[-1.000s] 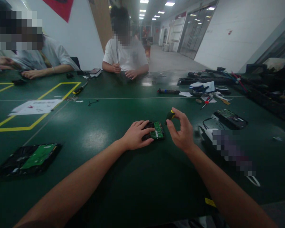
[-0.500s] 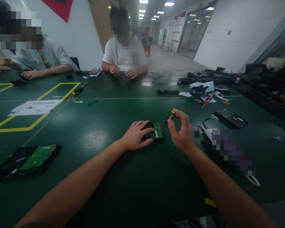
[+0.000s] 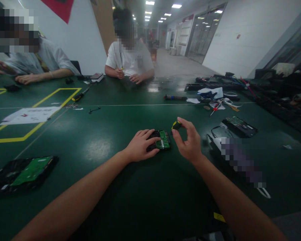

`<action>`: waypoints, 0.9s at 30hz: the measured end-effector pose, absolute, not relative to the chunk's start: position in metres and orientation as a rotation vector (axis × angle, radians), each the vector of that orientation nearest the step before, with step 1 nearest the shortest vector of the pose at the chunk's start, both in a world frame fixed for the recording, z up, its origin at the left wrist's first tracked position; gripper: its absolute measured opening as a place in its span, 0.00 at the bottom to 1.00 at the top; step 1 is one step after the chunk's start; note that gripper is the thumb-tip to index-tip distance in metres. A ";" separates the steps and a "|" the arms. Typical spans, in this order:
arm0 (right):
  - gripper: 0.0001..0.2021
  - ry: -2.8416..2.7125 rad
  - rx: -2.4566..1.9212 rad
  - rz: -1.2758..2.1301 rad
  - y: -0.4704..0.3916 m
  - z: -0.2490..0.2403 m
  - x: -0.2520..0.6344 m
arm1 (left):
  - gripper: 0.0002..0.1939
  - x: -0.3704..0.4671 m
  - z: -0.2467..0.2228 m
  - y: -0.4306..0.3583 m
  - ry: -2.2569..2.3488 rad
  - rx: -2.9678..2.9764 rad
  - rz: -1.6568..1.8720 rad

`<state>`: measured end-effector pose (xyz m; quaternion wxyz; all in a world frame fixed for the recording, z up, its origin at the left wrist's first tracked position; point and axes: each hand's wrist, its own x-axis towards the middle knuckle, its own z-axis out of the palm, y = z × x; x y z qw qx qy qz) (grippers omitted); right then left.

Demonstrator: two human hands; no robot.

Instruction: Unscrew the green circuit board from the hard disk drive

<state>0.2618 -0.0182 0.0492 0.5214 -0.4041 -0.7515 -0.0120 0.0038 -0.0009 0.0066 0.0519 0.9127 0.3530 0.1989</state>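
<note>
My left hand [image 3: 140,146] rests across a small hard drive [image 3: 165,139], its fingers over the black part and its thumb along the near edge, holding it against the table. The drive's green circuit board faces up on the right side. Between the thumb and fingers of my right hand [image 3: 190,142] is a yellow-and-black screwdriver [image 3: 176,125], its handle tilted above the drive's right end. The screwdriver's tip is too dark and blurred to make out.
Another hard drive [image 3: 25,172] lies at the left, and one more drive [image 3: 239,126] at the right. A white pouch-like item [image 3: 220,144], partly blurred, lies beside my right forearm. Tools and scraps [image 3: 215,97] lie farther back. Two people sit across the green table [image 3: 110,124].
The view has shifted slightly, so the scene sits a little farther left. The screwdriver's handle has turned in my right fingers. My left hand stays on the hard drive.
</note>
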 end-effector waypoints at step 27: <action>0.30 -1.719 -0.949 0.035 -0.014 0.041 0.263 | 0.28 0.007 0.006 0.004 1.042 2.800 0.591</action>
